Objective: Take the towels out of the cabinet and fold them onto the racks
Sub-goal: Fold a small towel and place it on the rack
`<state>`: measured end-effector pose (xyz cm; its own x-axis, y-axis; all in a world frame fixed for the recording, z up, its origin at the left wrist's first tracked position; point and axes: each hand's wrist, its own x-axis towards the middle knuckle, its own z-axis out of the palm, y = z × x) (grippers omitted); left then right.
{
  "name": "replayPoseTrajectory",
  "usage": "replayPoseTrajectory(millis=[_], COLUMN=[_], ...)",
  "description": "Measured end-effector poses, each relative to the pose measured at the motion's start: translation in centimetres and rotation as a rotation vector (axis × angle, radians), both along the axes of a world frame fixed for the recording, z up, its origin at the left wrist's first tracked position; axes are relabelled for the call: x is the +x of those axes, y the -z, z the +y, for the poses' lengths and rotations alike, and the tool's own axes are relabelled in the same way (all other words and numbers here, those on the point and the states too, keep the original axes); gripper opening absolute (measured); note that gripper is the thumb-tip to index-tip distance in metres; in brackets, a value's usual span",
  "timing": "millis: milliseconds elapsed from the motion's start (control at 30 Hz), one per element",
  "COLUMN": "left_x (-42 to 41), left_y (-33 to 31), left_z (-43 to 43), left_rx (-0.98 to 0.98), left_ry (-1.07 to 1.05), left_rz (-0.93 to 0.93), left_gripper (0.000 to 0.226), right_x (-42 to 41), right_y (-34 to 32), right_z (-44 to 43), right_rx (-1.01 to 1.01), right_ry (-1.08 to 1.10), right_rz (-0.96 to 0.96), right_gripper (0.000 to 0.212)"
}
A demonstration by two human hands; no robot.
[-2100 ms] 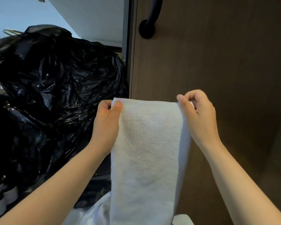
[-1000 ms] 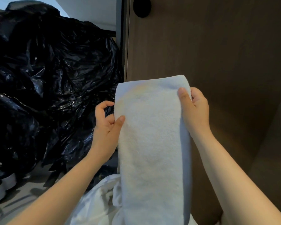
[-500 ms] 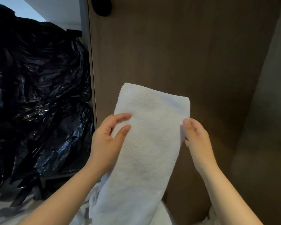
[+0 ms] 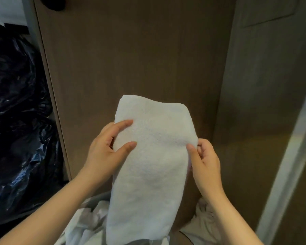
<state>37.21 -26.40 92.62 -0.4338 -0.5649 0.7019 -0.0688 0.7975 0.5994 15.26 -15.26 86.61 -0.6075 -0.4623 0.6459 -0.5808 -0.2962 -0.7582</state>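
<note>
Hands clamp the fluffy, folded white towel: left hand at its 9 o'clock edge, right hand at 3 o'clock. It hangs before the brown door. Both grips sit lower than earlier.

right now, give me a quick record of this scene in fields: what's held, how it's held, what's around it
held item: white towel, folded into a long strip, hanging down
left grip: pinches the towel's left edge, thumb and forefinger on the front
right grip: pinches the towel's right edge, thumb on the front
behind: brown wooden door
left side: black plastic bag
below: crumpled white cloth
rack: not in view
</note>
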Motion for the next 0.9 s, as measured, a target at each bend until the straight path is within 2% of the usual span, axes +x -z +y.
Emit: replayPoseTrajectory(millis=[100, 233, 367, 500, 767, 900], left_x=[-0.3, -1.0, -2.2, -3.7, -8.0, -11.1], left_y=[-0.4, -0.7, -1.4, -2.7, -5.9, -7.3], left_z=[0.5, 1.6, 3.5, 5.5, 8.8, 10.8], left_rx=[-0.012, -0.032, -0.024, -0.054, -0.237, -0.310], left_ry=[0.114, 0.221, 0.342, 0.442, 0.537, 0.601], left_rz=[-0.013, 0.017, 0.048, 0.067, 0.104, 0.121], left_gripper=[0.052, 0.054, 0.053, 0.054, 0.058, 0.059], right_x=[0.0, 1.0, 2.3, 3.3, 1.6, 0.2], right_y=[-1.8, -3.5, -4.8, -6.5, -9.8, -11.1], right_z=[2.0, 5.5, 9.7, 13.9, 20.6, 22.4], right_rx=[0.012, -0.033, -0.044, -0.066, -0.010, -0.101], right_ry=[0.203, 0.397, 0.495, 0.558, 0.748, 0.672], right_rz=[0.146, 0.234, 0.283, 0.313, 0.219, 0.066], right_gripper=[0.003, 0.014, 0.025, 0.019, 0.008, 0.007])
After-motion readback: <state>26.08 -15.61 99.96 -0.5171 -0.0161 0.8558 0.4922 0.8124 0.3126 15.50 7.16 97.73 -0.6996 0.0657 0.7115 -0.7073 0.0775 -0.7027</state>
